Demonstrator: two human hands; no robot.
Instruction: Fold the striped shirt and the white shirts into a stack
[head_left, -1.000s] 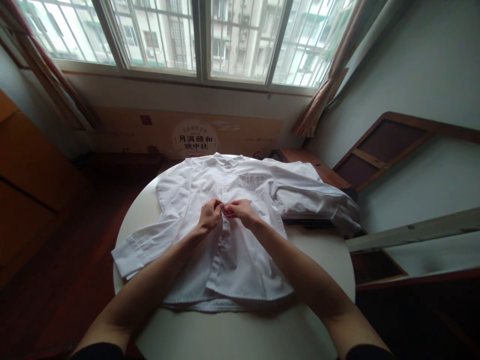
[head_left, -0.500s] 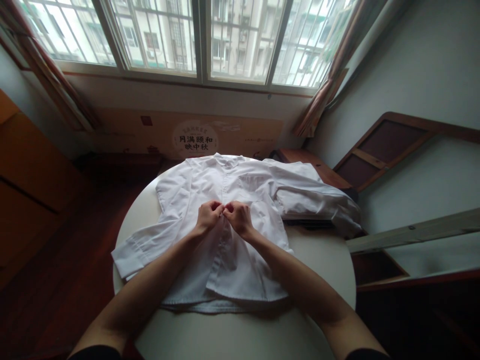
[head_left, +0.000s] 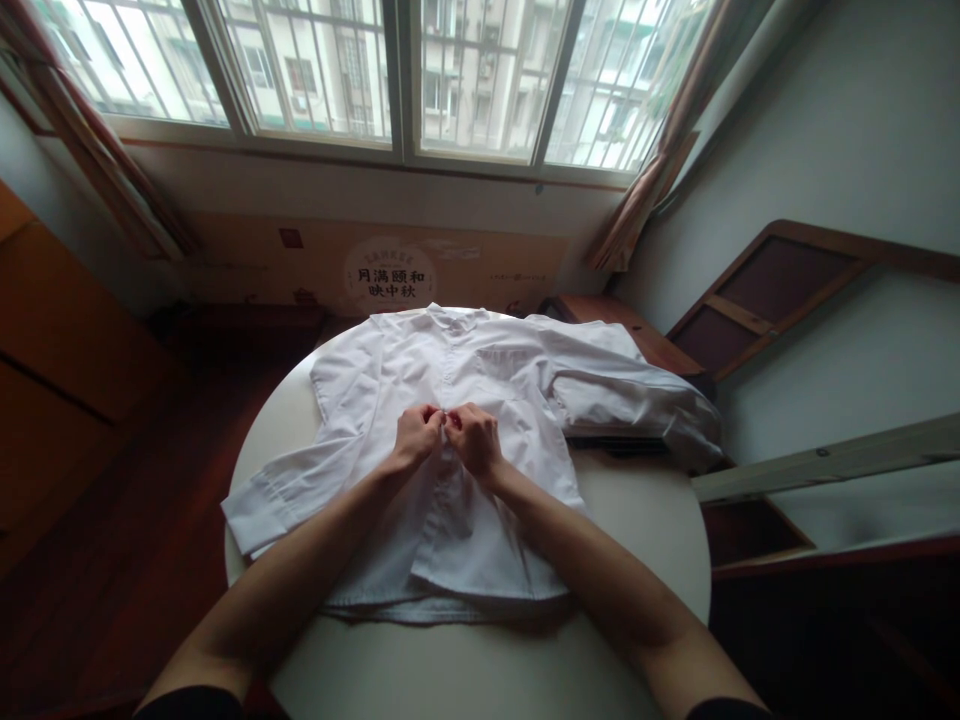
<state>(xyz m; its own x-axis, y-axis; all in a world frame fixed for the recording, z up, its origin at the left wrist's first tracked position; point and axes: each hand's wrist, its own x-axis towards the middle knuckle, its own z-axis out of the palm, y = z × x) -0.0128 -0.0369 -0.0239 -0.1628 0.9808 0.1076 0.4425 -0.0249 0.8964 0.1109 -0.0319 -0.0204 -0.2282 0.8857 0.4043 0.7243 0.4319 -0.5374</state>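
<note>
Shirt: white button-up shirt (head_left: 480, 480) spread flat, front up, across the round white surface (head_left: 465, 670); collar at 12 o'clock toward the window, hem at 6 o'clock near the body.
Left hand: left hand (head_left: 417, 436) down on the shirt's centre strip, fingers curled and pinched tight on the cloth edge at mid-chest, knuckles up.
Right hand: right hand (head_left: 472, 438) just at 3 o'clock of the left, fingertips touching the left's, also clenched on the front strip; small spot between the two thumbs too tiny to make out.
Placket: closed and smooth from the hands up to the collar; below the hands, toward 6 o'clock, the two front panels lying apart with one edge folded over.
Sleeves: left-side sleeve (head_left: 277, 495) angled out to 8 o'clock, cuff at the surface's rim; other sleeve (head_left: 637, 405) bunched out at 3 o'clock, draped past the rim.
Pocket: chest pocket (head_left: 504, 360) at 1 o'clock of the hands.
Beyond: cardboard box (head_left: 375, 268) with a round printed label at 12 o'clock, under the barred window (head_left: 405, 70); wooden frame (head_left: 780, 290) leaning on the wall at 2 o'clock.
</note>
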